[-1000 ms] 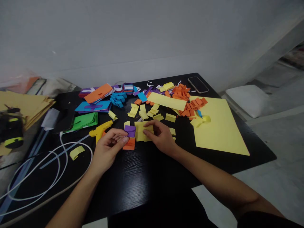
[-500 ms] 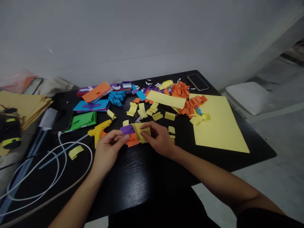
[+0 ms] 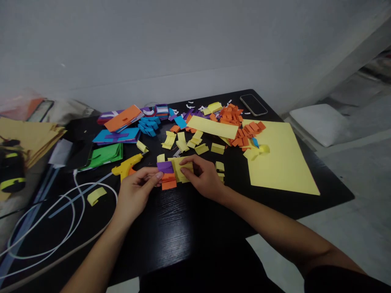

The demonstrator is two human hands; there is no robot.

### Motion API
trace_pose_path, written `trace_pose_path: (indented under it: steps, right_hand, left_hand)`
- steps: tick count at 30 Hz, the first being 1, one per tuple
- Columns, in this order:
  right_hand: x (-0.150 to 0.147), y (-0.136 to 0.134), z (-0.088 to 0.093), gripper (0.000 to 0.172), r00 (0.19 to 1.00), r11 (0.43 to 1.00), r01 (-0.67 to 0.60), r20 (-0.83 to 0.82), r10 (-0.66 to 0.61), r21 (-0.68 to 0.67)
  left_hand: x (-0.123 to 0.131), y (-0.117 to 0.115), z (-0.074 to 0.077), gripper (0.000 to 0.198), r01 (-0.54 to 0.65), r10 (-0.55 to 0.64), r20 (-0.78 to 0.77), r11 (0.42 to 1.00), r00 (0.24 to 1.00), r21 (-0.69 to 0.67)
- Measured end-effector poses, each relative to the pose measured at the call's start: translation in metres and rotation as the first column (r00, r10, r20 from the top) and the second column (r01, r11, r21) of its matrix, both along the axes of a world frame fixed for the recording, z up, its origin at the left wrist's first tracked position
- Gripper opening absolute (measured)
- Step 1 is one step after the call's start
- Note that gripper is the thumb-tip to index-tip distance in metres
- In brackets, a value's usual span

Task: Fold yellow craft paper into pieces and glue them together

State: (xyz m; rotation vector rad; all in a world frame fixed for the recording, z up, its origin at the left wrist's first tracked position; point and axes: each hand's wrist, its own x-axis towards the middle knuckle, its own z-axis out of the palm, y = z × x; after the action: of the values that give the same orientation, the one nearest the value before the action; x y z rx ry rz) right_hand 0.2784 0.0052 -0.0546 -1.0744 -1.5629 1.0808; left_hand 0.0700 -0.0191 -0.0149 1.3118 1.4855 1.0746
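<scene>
My left hand (image 3: pixel 136 189) pinches the left edge of a folded orange paper piece (image 3: pixel 169 181), with a purple paper piece (image 3: pixel 165 166) directly above it. Against their right side lies a yellow folded paper piece (image 3: pixel 178 167), gripped between the thumb and fingers of my right hand (image 3: pixel 204 176). Whether the pieces are joined I cannot tell. Just left of them rests a yellow glue gun (image 3: pixel 126 166), partly behind my left hand. Metal scissors (image 3: pixel 177 153) show a little beyond the yellow piece.
Yellow folded slips (image 3: pixel 182 142) and a pile of orange slips (image 3: pixel 230 116) lie farther back. A yellow sheet (image 3: pixel 281 162) and a phone (image 3: pixel 253 105) are on the right. At left are green paper (image 3: pixel 105 156), blue stacks (image 3: pixel 117 136) and a looped white cable (image 3: pixel 75 215).
My left hand has shifted slightly left. The orange and purple pieces have turned a little and now sit straighter beside the yellow one. My right hand has hardly moved.
</scene>
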Motion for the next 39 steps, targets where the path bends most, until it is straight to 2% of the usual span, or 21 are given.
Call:
trace_pose_path:
  steps: [8, 16, 31, 39]
  right_hand:
    - [-0.003, -0.001, 0.0, 0.015, 0.999, 0.999, -0.026, -0.045, 0.025, -0.026]
    - [-0.003, -0.004, 0.0, 0.02, 0.995, 0.997, -0.059, -0.077, 0.055, -0.044]
    - [-0.003, -0.007, 0.001, 0.033, 0.981, 0.992, -0.111, -0.165, 0.1, -0.058]
    - [-0.004, -0.004, 0.003, 0.04, 0.969, 0.982, -0.106, -0.238, 0.066, -0.156]
  left_hand:
    - [0.003, 0.002, -0.007, 0.025, 0.021, -0.019, 0.048, 0.999, 0.999, -0.041]
    - [0.0, 0.002, -0.013, 0.027, 0.034, -0.035, -0.002, 0.997, 0.999, -0.065]
    - [0.003, 0.003, -0.011, 0.033, 0.024, -0.025, -0.026, 0.998, 0.999, -0.057]
    - [0.005, 0.001, -0.014, 0.031, 0.058, -0.058, -0.012, 0.998, 0.998, -0.037]
